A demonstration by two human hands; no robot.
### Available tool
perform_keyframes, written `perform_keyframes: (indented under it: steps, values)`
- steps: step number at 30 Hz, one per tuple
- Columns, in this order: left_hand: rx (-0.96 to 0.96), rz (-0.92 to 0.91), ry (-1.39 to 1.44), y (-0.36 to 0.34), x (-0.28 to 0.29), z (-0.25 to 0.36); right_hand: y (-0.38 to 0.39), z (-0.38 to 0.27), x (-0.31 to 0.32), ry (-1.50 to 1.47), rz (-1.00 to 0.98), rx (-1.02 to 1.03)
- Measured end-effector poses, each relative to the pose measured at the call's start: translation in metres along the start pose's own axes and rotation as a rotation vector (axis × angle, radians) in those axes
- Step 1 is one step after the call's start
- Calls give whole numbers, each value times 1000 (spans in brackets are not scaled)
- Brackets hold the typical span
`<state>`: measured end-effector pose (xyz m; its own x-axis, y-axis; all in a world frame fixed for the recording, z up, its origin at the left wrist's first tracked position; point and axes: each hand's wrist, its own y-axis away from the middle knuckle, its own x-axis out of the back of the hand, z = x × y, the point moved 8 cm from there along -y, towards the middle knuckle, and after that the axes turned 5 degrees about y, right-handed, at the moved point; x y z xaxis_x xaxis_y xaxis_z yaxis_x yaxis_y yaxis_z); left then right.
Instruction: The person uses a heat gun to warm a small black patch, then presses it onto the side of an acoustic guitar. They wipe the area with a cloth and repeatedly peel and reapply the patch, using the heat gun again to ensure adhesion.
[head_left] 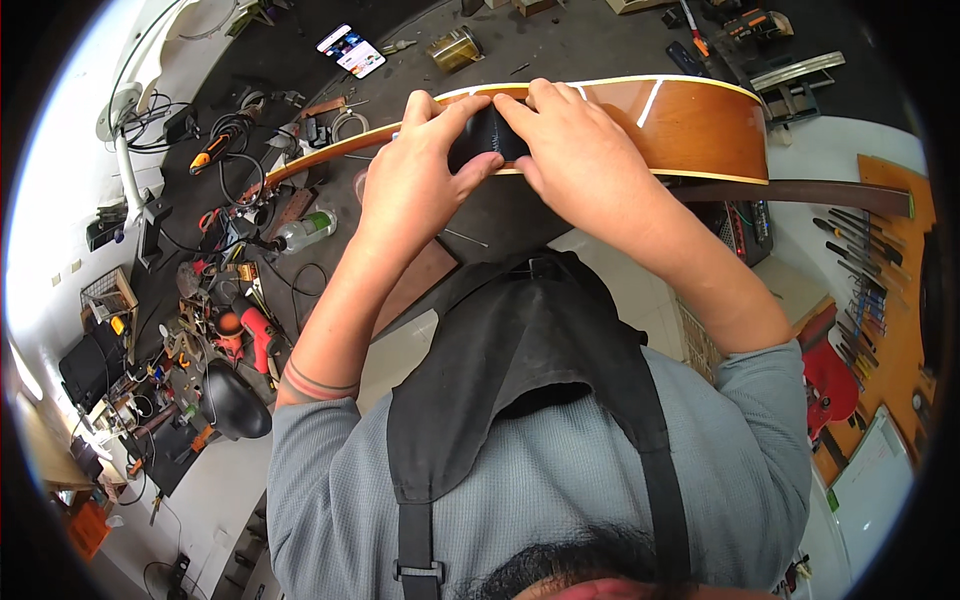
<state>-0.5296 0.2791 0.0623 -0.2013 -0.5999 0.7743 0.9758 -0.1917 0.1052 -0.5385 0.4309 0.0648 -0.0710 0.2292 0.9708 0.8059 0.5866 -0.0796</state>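
An acoustic guitar (700,130) lies across in front of me on its edge, its glossy brown side turned up and edged with cream binding. My left hand (420,170) and my right hand (580,150) grip it at the waist, thumbs at the near edge and fingers over the far edge. Between them a black piece (490,138) with faint whitish marks covers the side. Both hands' thumbs and forefingers meet its borders; whether it is loose or fixed, I cannot tell. The guitar's neck (330,152) runs off to the left, partly hidden by my left hand.
A phone (351,51) and a brownish jar (455,49) lie beyond the guitar. Left are a cable-wrapped orange-black tool (220,140), a clear bottle (305,231) and a red power tool (260,338). Several hand tools (865,250) line an orange board at right.
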Motion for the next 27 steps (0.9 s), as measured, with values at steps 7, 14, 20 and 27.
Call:
perform_keyframes:
  steps: [7,14,20,27]
  values:
    - [-65,26,-50,-1,1,2,-3,0,17,-99,151,-23]
    - [-51,-22,-94,-3,1,2,-1,-4,1,-95,102,-28]
    - [-90,-8,-111,-2,0,1,-2,-14,-2,16,113,-23]
    - [-130,8,-121,-1,0,3,-7,-30,-6,287,-1,9]
